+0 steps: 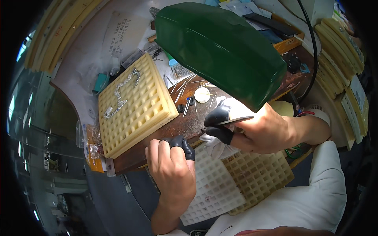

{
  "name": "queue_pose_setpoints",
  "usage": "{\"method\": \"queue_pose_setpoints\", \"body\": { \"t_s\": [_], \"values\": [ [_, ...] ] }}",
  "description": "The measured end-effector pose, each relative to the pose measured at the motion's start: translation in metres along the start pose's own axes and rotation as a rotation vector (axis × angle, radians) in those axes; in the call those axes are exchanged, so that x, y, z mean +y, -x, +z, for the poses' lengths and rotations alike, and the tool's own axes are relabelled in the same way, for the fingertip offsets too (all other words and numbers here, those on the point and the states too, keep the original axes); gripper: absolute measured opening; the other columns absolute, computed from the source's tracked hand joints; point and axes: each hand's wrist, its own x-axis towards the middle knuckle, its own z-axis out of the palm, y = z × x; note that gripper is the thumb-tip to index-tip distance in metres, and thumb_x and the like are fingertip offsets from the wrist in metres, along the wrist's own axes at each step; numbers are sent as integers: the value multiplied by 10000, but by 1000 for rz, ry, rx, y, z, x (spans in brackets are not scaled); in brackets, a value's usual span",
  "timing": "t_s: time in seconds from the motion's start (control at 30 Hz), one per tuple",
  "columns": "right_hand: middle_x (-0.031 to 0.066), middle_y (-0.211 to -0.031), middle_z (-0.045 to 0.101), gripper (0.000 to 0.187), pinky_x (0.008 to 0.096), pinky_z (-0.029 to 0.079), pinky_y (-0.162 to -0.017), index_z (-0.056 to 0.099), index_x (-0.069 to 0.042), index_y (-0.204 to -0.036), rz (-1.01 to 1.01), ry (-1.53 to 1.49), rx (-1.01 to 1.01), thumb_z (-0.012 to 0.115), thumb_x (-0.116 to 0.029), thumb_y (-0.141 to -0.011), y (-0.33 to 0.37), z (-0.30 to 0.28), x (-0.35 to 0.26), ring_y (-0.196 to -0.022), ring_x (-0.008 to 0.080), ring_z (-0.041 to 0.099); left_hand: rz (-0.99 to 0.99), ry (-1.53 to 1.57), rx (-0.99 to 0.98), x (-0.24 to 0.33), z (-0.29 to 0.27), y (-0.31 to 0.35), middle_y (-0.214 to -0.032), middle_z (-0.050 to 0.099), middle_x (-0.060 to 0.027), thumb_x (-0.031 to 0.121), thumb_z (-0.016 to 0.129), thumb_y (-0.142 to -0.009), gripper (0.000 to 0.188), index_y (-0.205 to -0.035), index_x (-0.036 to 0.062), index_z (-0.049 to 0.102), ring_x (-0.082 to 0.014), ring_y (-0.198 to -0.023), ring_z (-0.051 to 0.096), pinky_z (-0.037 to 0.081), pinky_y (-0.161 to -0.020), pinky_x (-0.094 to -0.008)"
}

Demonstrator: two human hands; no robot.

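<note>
The work looks to be midway, as a judgement: a tool is in use, while no piece being worked shows clearly, so what is finished and what is left cannot be told.

The right hand [264, 130] has its thumb and index finger, both in black finger cots, pinching dark, slim tweezers [236, 120]; whether the tips grip anything is too small to tell. The left hand [171, 171], at 8 o'clock from it, has its fingers curled in, with black finger cots [187, 150] showing; its thumb side is hidden, so I cannot tell whether it pinches anything.

Just beside the right hand, at 8 o'clock, is crumpled white material [215, 148]. A white grid tray [210, 188] lies at 4 o'clock from the left hand, overlapping a yellowish grid tray [262, 175].

At 11 o'clock from the left hand, a silver chain [118, 93] lies loosely curved on a cream grid tray [138, 118], apart from both hands. At 10 o'clock from the right hand stands a round white dish [201, 95], with thin metal tools [181, 91] at its 9 o'clock. A green lamp shade [224, 51] hangs at 11 o'clock.
</note>
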Motion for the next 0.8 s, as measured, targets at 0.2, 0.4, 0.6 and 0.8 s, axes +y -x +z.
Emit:
{"method": "queue_pose_setpoints", "body": {
  "t_s": [0.2, 0.4, 0.6, 0.8],
  "values": [
    [115, -761, 621, 232, 414, 520, -626, 673, -7, -933, -58, -70, 173, 761, -90, -736, 3, 9, 1, -675, 324, 636, 80, -12, -208, -5, -20, -22, -824, 510, -168, -57, 776, -561, 309, -731, -1, 523, -351, -861, 538, 450, -782, -478],
    [141, -793, 606, 235, 434, 508, -642, 631, 14, -907, -9, -235, 244, 720, -36, -696, 5, 35, 6, -711, 340, 629, 136, 148, -398, -26, -32, -57, -758, 508, -210, -55, 608, -671, 122, -760, -53, 526, -404, -798, 519, 419, -722, -489],
    [152, -807, 612, 288, 447, 507, -653, 647, 33, -964, 18, -253, 311, 736, -54, -704, 0, 45, 1, -718, 370, 626, 88, 244, -530, -36, -37, -78, -690, 493, -197, -41, 589, -642, 101, -716, -55, 522, -366, -686, 517, 402, -634, -454],
    [152, -750, 599, 196, 450, 487, -618, 629, 20, -800, 12, -208, 287, 756, -75, -684, 0, 47, 3, -668, 362, 612, 44, 321, -584, -39, -36, -87, -660, 495, -209, -50, 565, -635, 99, -683, -76, 483, -366, -589, 490, 370, -569, -455]
  ]
}}
